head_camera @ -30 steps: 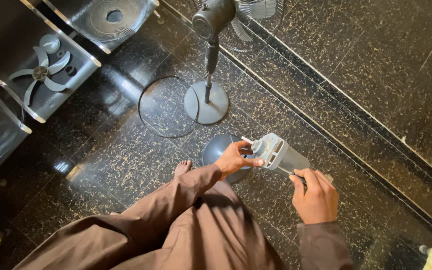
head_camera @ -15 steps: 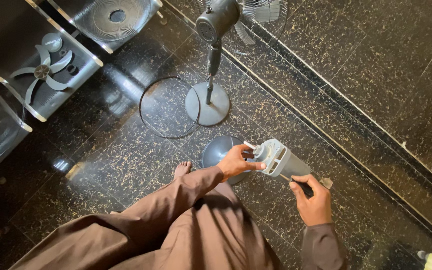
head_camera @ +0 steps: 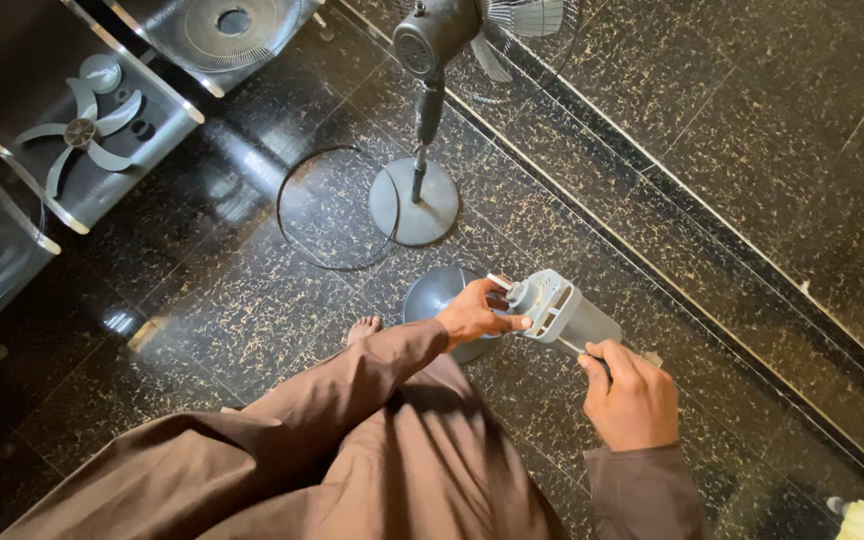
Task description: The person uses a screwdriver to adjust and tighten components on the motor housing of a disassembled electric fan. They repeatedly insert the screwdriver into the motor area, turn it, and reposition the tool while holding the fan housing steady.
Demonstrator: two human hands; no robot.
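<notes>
A grey fan motor housing (head_camera: 567,313) with a short shaft at its front end is held out over the floor. My right hand (head_camera: 632,395) grips its rear end. The fingers of my left hand (head_camera: 474,314) pinch the front end near the shaft. Under my left hand a round grey fan base (head_camera: 432,295) lies on the dark speckled floor, partly hidden by my brown sleeve. My bare foot (head_camera: 363,328) shows beside it.
An assembled grey pedestal fan (head_camera: 422,110) stands ahead on a round base, a thin wire ring (head_camera: 297,215) next to it. At left, black benches hold a fan blade (head_camera: 77,135) and a wire guard (head_camera: 222,25). A raised floor step (head_camera: 712,270) runs diagonally at right.
The motor housing has shifted slightly between my hands, and my right hand has slid lower along its rear end. Both hands keep their hold.
</notes>
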